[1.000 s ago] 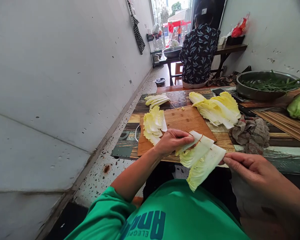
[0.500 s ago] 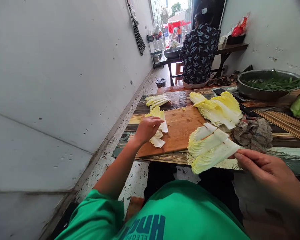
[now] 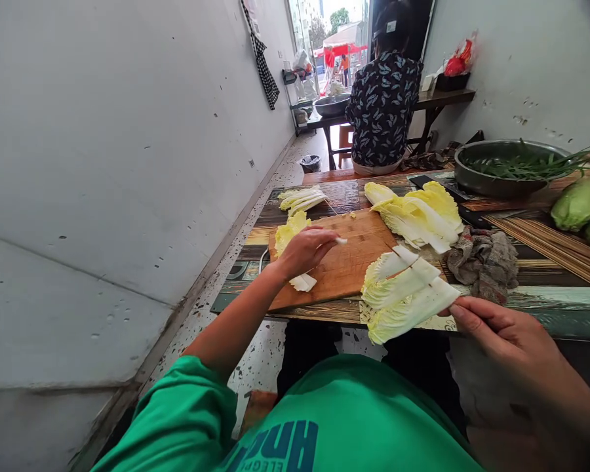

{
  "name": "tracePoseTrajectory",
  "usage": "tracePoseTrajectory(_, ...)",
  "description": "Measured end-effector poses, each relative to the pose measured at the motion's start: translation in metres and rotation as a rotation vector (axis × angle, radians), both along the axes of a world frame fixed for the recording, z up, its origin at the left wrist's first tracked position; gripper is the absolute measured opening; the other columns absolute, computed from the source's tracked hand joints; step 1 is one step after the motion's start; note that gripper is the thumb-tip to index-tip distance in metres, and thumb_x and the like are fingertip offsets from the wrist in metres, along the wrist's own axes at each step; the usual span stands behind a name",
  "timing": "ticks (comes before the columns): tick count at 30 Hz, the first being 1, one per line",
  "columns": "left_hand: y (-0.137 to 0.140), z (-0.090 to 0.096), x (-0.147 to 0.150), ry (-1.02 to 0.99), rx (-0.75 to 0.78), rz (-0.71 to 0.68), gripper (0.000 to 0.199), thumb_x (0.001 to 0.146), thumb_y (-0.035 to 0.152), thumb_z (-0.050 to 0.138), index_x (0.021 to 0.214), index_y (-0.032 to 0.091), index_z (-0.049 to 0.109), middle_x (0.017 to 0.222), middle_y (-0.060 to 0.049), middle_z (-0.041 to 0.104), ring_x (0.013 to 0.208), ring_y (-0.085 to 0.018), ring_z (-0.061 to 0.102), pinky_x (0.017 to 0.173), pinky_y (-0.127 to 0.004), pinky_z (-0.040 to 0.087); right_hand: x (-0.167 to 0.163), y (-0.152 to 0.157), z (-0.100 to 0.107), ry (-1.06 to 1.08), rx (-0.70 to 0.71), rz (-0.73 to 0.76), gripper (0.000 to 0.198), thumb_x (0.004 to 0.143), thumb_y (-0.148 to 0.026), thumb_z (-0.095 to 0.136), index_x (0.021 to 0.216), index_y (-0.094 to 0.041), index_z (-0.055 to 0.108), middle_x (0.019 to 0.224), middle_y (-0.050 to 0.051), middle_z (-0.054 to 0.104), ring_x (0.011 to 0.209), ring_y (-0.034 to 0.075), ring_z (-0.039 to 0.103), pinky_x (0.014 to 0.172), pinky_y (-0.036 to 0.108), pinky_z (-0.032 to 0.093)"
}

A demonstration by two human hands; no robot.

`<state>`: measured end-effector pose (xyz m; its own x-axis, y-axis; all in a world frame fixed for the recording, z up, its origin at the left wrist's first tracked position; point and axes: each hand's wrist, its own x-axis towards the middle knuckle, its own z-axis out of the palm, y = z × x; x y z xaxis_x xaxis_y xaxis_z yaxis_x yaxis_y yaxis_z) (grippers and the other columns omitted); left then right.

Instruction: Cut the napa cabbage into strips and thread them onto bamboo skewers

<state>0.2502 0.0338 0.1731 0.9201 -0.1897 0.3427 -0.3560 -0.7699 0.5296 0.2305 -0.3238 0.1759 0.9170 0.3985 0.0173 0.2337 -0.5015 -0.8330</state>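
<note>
Pinched in the fingertips of my left hand (image 3: 309, 250) is a small white piece of cabbage (image 3: 341, 240), above the wooden cutting board (image 3: 347, 265). Cut cabbage leaves (image 3: 291, 231) lie on the board's left side, partly hidden by that hand. At the front edge of the table my right hand (image 3: 499, 331) is closed on the white end of skewered cabbage leaves (image 3: 408, 295), their frilly ends facing left. A thin stick runs through the leaves, and its tip pokes out at the top. More loose cabbage leaves (image 3: 423, 216) rest behind them.
A grey cloth (image 3: 484, 262) and a bundle of wooden skewers (image 3: 550, 246) lie on the right, with a metal bowl of greens (image 3: 514, 170) and green vegetables (image 3: 576, 204) beyond. A knife (image 3: 435, 187) and several leaves (image 3: 302, 198) lie farther back. A person (image 3: 386, 108) sits facing away.
My left hand has moved right from the cut leaves with a small white cabbage piece now in its fingertips. My right hand keeps its hold on the skewered leaves. The view has shifted slightly.
</note>
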Motion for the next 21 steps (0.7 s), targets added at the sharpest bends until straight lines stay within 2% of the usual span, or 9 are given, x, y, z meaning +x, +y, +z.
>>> tracePoseTrajectory(2, -0.017, 0.011, -0.009, -0.005, -0.379, -0.018, 0.027, 0.095, 0.043, 0.06, 0.106, 0.019, 0.066, 0.099, -0.008, 0.076, 0.094, -0.02, 0.07, 0.092, -0.036, 0.051, -0.001, 0.001, 0.003, -0.002, 0.004, 0.045, 0.044, 0.083, -0.059, 0.057, 0.089, -0.022, 0.08, 0.088, 0.008, 0.079, 0.079, 0.027, 0.073, 0.078, 0.033, 0.059)
tracePoseTrajectory(4, -0.036, 0.018, -0.019, 0.113, -0.724, -0.117, 0.037, 0.091, 0.053, 0.063, 0.104, 0.019, 0.062, 0.089, -0.007, 0.074, 0.082, -0.019, 0.071, 0.079, -0.033, 0.055, -0.002, 0.003, 0.007, -0.011, 0.017, 0.084, 0.045, 0.083, -0.06, 0.058, 0.087, -0.021, 0.08, 0.086, 0.009, 0.079, 0.077, 0.027, 0.073, 0.076, 0.034, 0.06)
tracePoseTrajectory(6, -0.052, 0.02, -0.027, 0.267, -0.978, -0.192, 0.041, 0.084, 0.057, 0.071, 0.094, 0.019, 0.059, 0.079, -0.003, 0.072, 0.07, -0.017, 0.07, 0.07, -0.031, 0.056, -0.004, 0.005, 0.011, -0.022, 0.037, 0.114, 0.047, 0.082, -0.061, 0.058, 0.082, -0.02, 0.08, 0.081, 0.01, 0.078, 0.073, 0.027, 0.072, 0.076, 0.034, 0.06)
tracePoseTrajectory(8, -0.062, 0.02, -0.032, 0.382, -1.138, -0.187, 0.043, 0.078, 0.054, 0.078, 0.089, 0.018, 0.058, 0.073, -0.001, 0.07, 0.064, -0.015, 0.068, 0.067, -0.029, 0.056, -0.006, 0.007, 0.016, -0.032, 0.042, 0.125, 0.048, 0.083, -0.062, 0.058, 0.078, -0.019, 0.079, 0.078, 0.011, 0.077, 0.068, 0.026, 0.071, 0.076, 0.036, 0.061)
tracePoseTrajectory(11, -0.068, 0.018, -0.037, 0.5, -1.274, -0.175, 0.042, 0.073, 0.046, 0.086, 0.091, 0.016, 0.062, 0.075, -0.002, 0.071, 0.064, -0.013, 0.067, 0.065, -0.025, 0.055, -0.01, 0.007, 0.021, -0.025, 0.024, 0.126, 0.049, 0.083, -0.063, 0.057, 0.077, -0.019, 0.079, 0.079, 0.011, 0.077, 0.067, 0.025, 0.071, 0.078, 0.037, 0.061)
tracePoseTrajectory(15, -0.07, 0.018, -0.04, 0.578, -1.368, -0.14, 0.041, 0.066, 0.038, 0.092, 0.088, 0.014, 0.065, 0.076, -0.003, 0.072, 0.066, -0.012, 0.067, 0.065, -0.024, 0.054, -0.014, 0.008, 0.025, -0.027, 0.017, 0.101, 0.052, 0.08, -0.068, 0.057, 0.073, -0.022, 0.079, 0.076, 0.01, 0.077, 0.071, 0.027, 0.072, 0.076, 0.036, 0.061)
tracePoseTrajectory(21, -0.07, 0.016, -0.04, 0.627, -1.398, -0.066, 0.045, 0.057, 0.04, 0.096, 0.082, 0.012, 0.07, 0.075, -0.005, 0.073, 0.065, -0.014, 0.067, 0.067, -0.028, 0.054, -0.014, 0.008, 0.025, -0.038, 0.014, 0.114, 0.054, 0.079, -0.07, 0.057, 0.073, -0.021, 0.079, 0.078, 0.01, 0.078, 0.072, 0.028, 0.073, 0.072, 0.034, 0.061)
